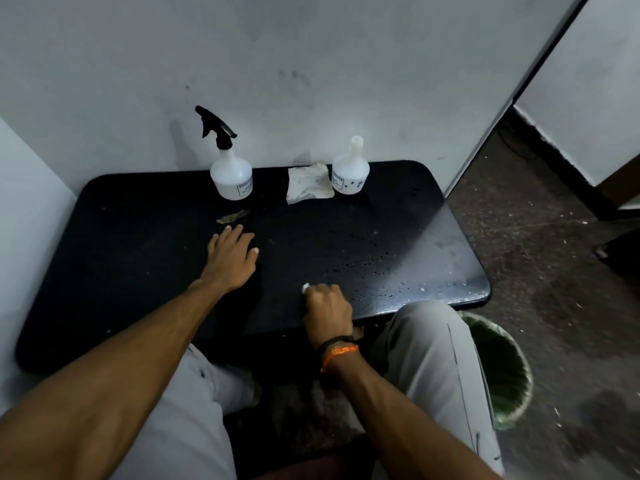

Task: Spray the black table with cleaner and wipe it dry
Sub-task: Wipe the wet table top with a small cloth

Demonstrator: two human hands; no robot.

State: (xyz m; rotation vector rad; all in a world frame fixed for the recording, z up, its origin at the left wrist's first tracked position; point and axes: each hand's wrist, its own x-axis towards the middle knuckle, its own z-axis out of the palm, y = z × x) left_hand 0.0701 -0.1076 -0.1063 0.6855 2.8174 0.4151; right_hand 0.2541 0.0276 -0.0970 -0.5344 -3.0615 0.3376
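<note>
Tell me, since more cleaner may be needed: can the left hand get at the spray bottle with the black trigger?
Probably yes. The left hand lies open on the black table, the spray bottle straight beyond its fingers, only a small scrap between.

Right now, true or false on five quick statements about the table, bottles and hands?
1. The spray bottle with the black trigger stands upright at the wall. True.
2. The right hand holds that bottle. False: its fingers curl round a small white wad, near the front edge of the table.
3. The left hand rests flat on the table. True.
4. Droplets lie on the table's right part. True.
5. The second bottle has a trigger. False: none is fitted.
</note>
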